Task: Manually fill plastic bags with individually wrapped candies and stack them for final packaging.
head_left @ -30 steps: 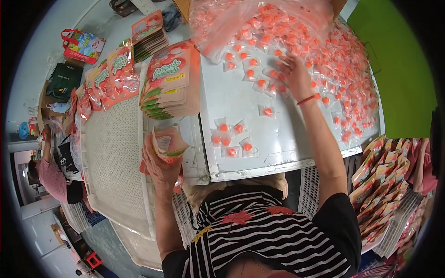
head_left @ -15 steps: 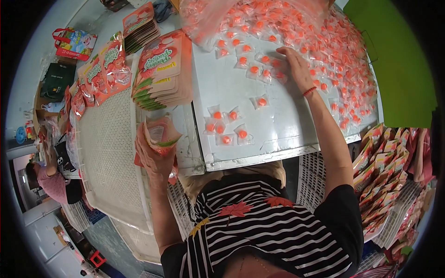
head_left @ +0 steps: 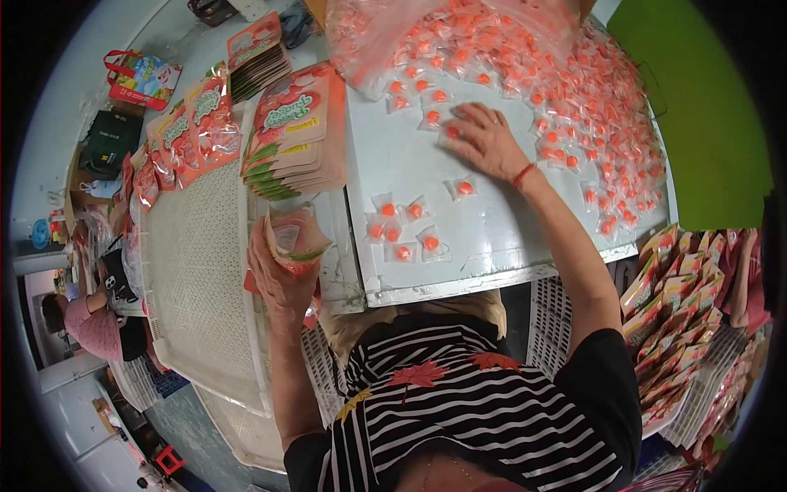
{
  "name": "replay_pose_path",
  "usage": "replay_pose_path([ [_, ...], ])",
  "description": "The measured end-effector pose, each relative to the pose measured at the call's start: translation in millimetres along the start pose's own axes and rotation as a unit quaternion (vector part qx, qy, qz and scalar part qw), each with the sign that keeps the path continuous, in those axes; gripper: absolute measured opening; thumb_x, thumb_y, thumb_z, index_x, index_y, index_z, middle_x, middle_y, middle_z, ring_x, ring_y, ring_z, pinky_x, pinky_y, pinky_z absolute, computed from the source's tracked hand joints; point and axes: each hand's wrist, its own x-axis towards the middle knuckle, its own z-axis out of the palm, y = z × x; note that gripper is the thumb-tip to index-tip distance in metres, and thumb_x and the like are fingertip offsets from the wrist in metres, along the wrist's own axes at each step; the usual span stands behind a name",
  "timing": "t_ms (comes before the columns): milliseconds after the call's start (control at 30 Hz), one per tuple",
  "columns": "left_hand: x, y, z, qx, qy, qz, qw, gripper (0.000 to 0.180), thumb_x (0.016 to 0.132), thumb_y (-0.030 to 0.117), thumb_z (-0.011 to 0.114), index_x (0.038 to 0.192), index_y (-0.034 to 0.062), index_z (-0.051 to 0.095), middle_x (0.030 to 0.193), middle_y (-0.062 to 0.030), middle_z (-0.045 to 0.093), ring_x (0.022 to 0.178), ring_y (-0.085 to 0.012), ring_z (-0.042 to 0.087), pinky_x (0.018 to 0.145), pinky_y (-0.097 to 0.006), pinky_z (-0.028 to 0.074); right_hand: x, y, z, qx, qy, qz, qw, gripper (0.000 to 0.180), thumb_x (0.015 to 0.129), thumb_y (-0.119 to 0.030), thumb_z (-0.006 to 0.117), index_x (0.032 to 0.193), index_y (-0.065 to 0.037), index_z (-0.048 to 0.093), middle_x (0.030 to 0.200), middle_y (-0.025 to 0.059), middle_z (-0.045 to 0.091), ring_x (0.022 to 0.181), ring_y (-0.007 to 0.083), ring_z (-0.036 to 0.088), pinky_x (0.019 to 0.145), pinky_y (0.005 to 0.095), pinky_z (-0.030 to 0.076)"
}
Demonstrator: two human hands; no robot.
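My left hand [head_left: 280,271] is wrapped round a red and pink pouch [head_left: 297,234] held upright, its mouth gaping toward me with a green strip on the rim. My right hand [head_left: 490,146] lies palm down over the white table [head_left: 500,221], fingers stretched out and slightly bent across a few small orange candies in clear wrappers, which it mostly covers. One wrapped candy [head_left: 464,189] lies by itself nearer to me. Left of it sits a small group of wrapped candies [head_left: 392,232] near the table's front edge.
A large heap of wrapped candies [head_left: 607,123] spreads over the back and right, partly under clear plastic. Flat pouches stand stacked [head_left: 291,123] at left, beside a white perforated crate [head_left: 193,262] with filled pouches. More filled pouches [head_left: 676,303] stand at right. Another person [head_left: 102,324] is at far left.
My right hand has swept left and a little toward me, from beside the loose candies to over them, now covering several. My left hand with the pouch stays nearly in place.
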Motion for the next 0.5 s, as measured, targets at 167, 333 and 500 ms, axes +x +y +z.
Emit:
replay_pose_path([
  [167, -5.4, -4.8, -1.3, 0.001, -0.002, -0.006, 1.0, 0.097, 0.058, 0.021, 0.084, 0.136, 0.0005, 0.031, 0.127, -0.0176, 0.045, 0.114, -0.038, 0.046, 0.098, -0.047, 0.036, -26.5, -42.6, -0.2, -0.037, -0.012, -0.006, 0.999, 0.032, 0.087, -0.029, 0.059, 0.114, -0.013, 0.061, 0.128, 0.0112, 0.05, 0.123, 0.0332, 0.041, 0.102, 0.0457, 0.032],
  [333, -5.4, -2.1, 5.5, 0.01, -0.007, -0.005, 1.0, 0.097, 0.058, 0.023, 0.084, 0.136, 0.0001, 0.031, 0.125, -0.0182, 0.047, 0.113, -0.0378, 0.047, 0.097, -0.047, 0.037, -38.1, -88.4, 6.7, 0.087, -0.02, 0.045, 0.995, 0.03, 0.093, -0.025, 0.05, 0.115, -0.006, 0.058, 0.124, 0.0124, 0.052, 0.122, 0.0336, 0.041, 0.104, 0.0451, 0.029],
  [500, -2.3, -2.3, 4.8, 0.009, 0.011, 0.003, 1.0, 0.095, 0.059, 0.025, 0.083, 0.135, -0.0011, 0.032, 0.124, -0.0182, 0.048, 0.111, -0.0374, 0.049, 0.096, -0.046, 0.037, -7.3, -90.9, -11.4, 0.399, -0.064, 0.227, 0.886, 0.032, 0.097, -0.028, 0.047, 0.108, 0.0, 0.06, 0.098, 0.0112, 0.063, 0.092, 0.0158, 0.059, 0.081, 0.0313, 0.048],
])
